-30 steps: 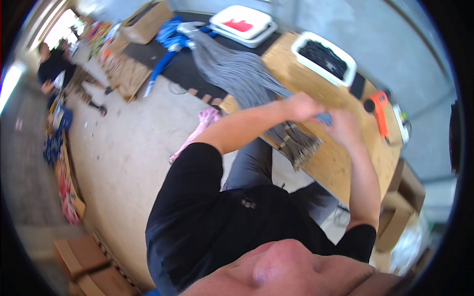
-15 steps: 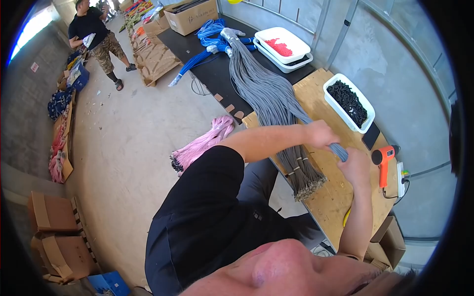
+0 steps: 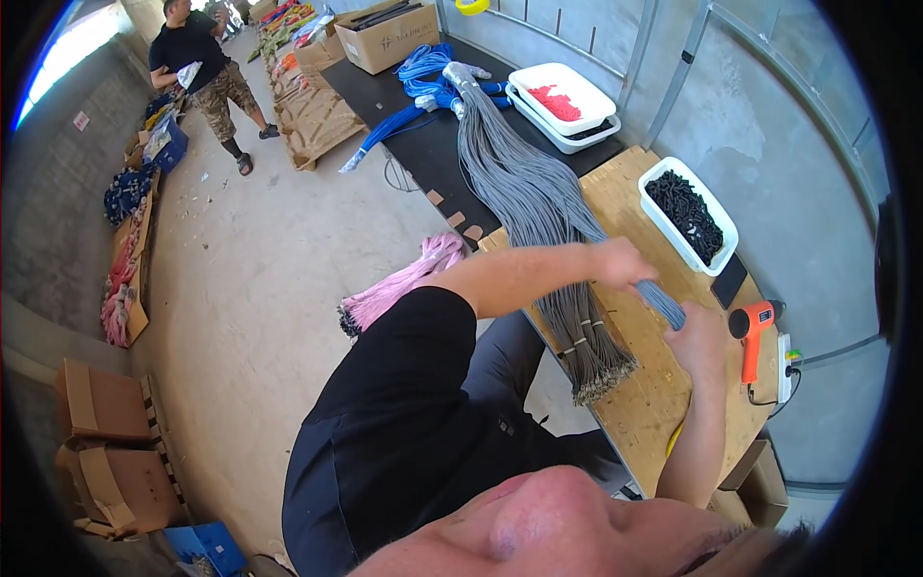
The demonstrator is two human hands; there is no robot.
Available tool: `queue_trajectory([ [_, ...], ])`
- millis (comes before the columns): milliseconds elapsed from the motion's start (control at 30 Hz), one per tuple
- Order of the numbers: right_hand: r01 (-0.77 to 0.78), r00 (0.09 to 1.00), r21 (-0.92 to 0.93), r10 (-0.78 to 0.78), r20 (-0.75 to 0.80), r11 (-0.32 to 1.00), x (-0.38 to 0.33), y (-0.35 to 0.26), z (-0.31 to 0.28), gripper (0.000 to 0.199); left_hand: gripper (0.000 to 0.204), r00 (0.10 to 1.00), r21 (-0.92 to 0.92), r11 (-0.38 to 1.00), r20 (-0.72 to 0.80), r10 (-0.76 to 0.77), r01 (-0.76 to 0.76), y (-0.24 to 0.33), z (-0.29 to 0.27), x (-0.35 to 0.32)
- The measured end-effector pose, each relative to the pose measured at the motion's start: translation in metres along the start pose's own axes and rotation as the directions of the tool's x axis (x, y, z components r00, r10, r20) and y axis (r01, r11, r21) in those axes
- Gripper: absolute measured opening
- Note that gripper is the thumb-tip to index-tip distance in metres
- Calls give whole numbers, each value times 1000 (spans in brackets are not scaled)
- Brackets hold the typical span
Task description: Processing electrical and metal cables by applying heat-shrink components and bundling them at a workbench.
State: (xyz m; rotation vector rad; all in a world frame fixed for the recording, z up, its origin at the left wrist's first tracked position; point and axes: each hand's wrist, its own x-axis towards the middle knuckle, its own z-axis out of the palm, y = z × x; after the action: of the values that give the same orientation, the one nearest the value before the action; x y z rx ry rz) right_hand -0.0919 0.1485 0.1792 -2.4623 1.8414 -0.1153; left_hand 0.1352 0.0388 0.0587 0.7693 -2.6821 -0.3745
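My left hand (image 3: 620,263) is closed around a strand of thin grey cables (image 3: 661,304) split off from the large bundle. A little nearer, my right hand (image 3: 699,338) grips the same strand by its end, which my fingers hide. A short length shows between my two hands, above the wooden table. The rest of the grey cable bundle (image 3: 514,159) runs from the black tabletop onto the wood. Bands tie its near part, and its bristly metallic-looking ends (image 3: 604,378) lie close to the table's left edge.
Right of the bundle sit a white tray of black pieces (image 3: 685,216) and an orange heat gun (image 3: 756,332) beside a power strip (image 3: 785,368). Farther back are a tray with red pieces (image 3: 558,101) and blue cables (image 3: 423,69). Pink cables (image 3: 409,279) lie left. Another person (image 3: 207,72) stands far left.
The view has shifted slightly, so the surroundings sit lower and to the right. My right hand is a little farther from my left, and more of the strand shows between them.
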Motion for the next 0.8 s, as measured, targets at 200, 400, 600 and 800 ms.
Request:
queue_trajectory([
  [200,29,1000,36,-28,-14,999,4,-5,-2,18,52,990,243,960,-43,-132,138,-114,-21,-66],
  [400,21,992,81,-11,-127,996,7,10,5,18,56,959,53,994,-259,111,-100,-39,-24,-21],
  [600,80,985,69,-68,-157,994,7,9,2,16,41,989,205,968,-44,-142,147,-111,-31,-41],
  [800,-23,996,68,29,-84,997,-5,19,6,17,60,981,311,939,-164,-100,148,-129,-36,-68],
])
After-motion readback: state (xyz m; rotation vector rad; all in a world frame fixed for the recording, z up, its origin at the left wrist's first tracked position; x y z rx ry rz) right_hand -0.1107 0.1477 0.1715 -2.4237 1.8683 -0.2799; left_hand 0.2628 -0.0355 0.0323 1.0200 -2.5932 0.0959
